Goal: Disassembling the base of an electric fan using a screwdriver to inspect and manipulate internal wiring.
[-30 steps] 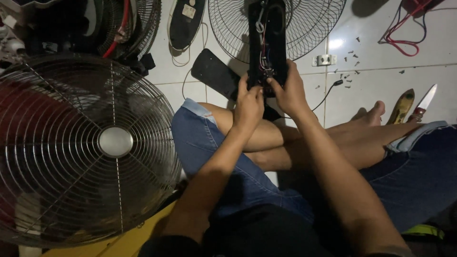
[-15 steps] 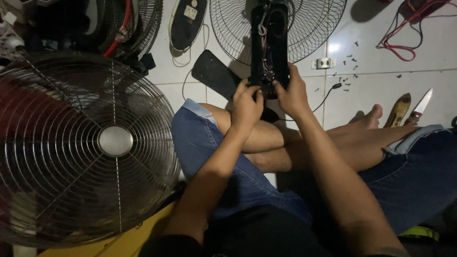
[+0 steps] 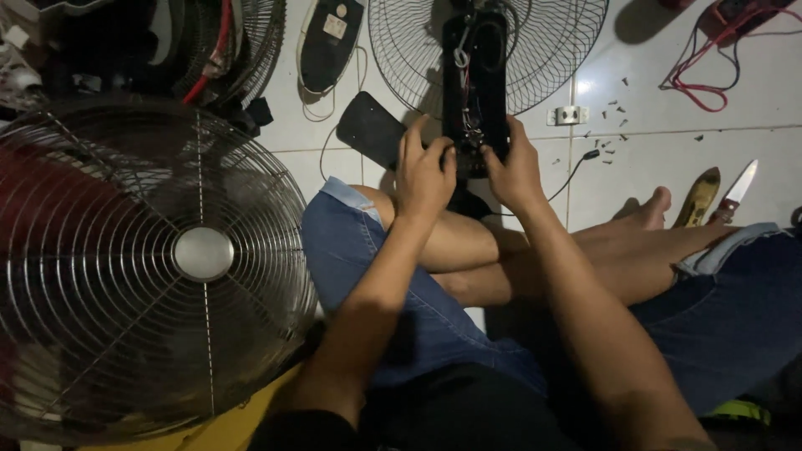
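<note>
The big fan (image 3: 150, 259) stands at the person's left on the tiled floor (image 3: 668, 167), a loose grille (image 3: 543, 50) lies ahead, and over it stands the black housing (image 3: 476, 83), open with wires (image 3: 468, 92) showing. It looks light, rigid plastic, best held by its lower edges, clear of the fragile wiring. Left hand (image 3: 424, 171) and right hand (image 3: 514, 167) have their fingers closed on its lower end.

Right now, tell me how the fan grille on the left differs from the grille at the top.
The left grille fills much of the view, has a shiny round hub and red blades behind it. The top grille looks smaller, lies flat on the tiles, and the black housing both hands grip covers its middle. Both are round wire guards.
</note>
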